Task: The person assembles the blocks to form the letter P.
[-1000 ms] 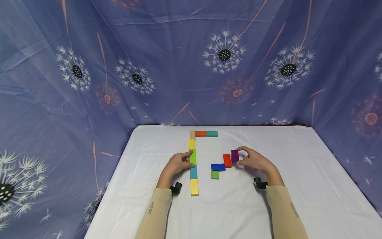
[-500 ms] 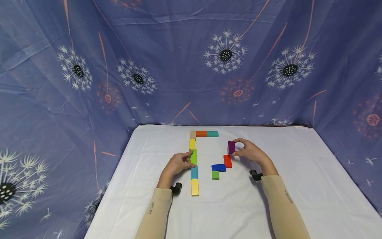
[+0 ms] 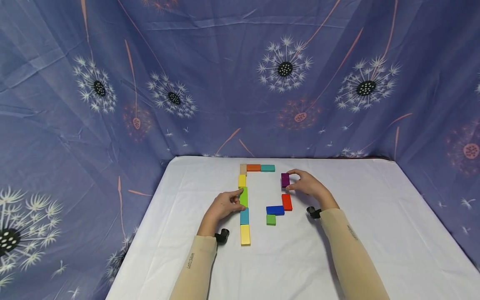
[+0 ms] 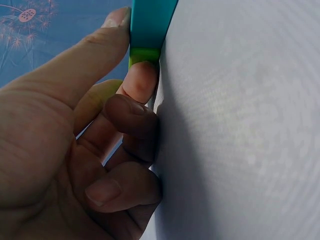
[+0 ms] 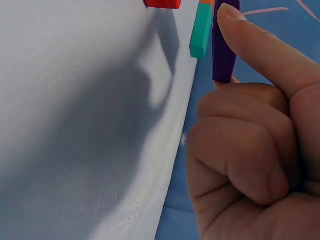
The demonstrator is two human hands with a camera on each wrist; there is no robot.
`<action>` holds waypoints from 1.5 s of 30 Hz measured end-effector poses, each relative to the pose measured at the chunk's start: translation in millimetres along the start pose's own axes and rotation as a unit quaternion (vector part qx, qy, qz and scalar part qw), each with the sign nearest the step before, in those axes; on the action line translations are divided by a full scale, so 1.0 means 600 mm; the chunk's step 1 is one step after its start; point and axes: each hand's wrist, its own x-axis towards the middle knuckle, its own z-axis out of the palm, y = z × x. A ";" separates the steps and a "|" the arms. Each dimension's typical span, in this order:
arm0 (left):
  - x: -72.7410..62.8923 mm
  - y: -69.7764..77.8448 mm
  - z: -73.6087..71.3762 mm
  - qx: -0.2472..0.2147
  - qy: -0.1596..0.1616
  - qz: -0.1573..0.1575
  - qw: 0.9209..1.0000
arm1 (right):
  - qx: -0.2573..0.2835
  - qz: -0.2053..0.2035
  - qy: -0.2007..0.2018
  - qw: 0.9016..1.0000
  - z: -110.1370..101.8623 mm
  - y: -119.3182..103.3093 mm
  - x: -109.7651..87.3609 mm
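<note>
My right hand (image 3: 309,184) pinches a purple block (image 3: 285,180) between thumb and index finger, holding it raised over the table. In the right wrist view, the thumb lies along the purple block (image 5: 223,50) and the other fingers are curled in. My left hand (image 3: 223,205) lies beside a column of blocks, its thumb and index finger spanning the lime green block (image 3: 243,196). The left wrist view shows the thumb tip against the blue-teal block (image 4: 152,22), with a fingertip at the side of the lime green block (image 4: 146,55). A red block (image 3: 286,202) lies nearer than the purple one.
Yellow (image 3: 242,180) and pale yellow (image 3: 245,235) blocks continue the column. Along the back lie wooden (image 3: 243,168), orange (image 3: 253,168) and teal (image 3: 268,168) blocks. A blue block (image 3: 275,210) and small green block (image 3: 271,220) adjoin the red one. A patterned curtain hangs behind the white table (image 3: 360,200).
My right hand has carried the purple block left and away from me, from beside the red block to beyond it. The left hand stays in place.
</note>
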 end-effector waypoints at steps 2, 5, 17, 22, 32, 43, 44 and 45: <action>0.000 0.001 -0.001 0.000 0.000 0.001 1.000 | 0.003 0.002 -0.001 1.000 0.002 -0.003 0.009; 0.000 0.001 -0.001 -0.001 -0.002 0.003 1.000 | -0.007 0.002 -0.003 1.000 0.004 -0.006 0.021; 0.003 0.001 0.000 0.000 0.000 -0.005 1.000 | -0.025 -0.011 -0.001 1.000 0.012 -0.004 0.043; 0.004 0.001 -0.001 0.000 -0.003 -0.007 1.000 | -0.027 -0.008 -0.002 1.000 0.016 0.001 0.052; 0.002 -0.001 -0.001 -0.001 -0.003 -0.010 1.000 | -0.038 0.008 -0.008 0.999 0.017 -0.002 0.068; 0.002 -0.002 -0.002 0.003 -0.002 0.002 1.000 | -0.037 0.013 -0.011 0.999 0.014 -0.009 0.075; 0.002 -0.001 -0.003 0.003 -0.001 0.002 1.000 | -0.030 0.016 -0.012 0.999 0.014 -0.008 0.077; 0.001 -0.001 -0.003 0.004 -0.001 0.002 1.000 | -0.024 0.019 -0.014 0.999 0.014 -0.007 0.078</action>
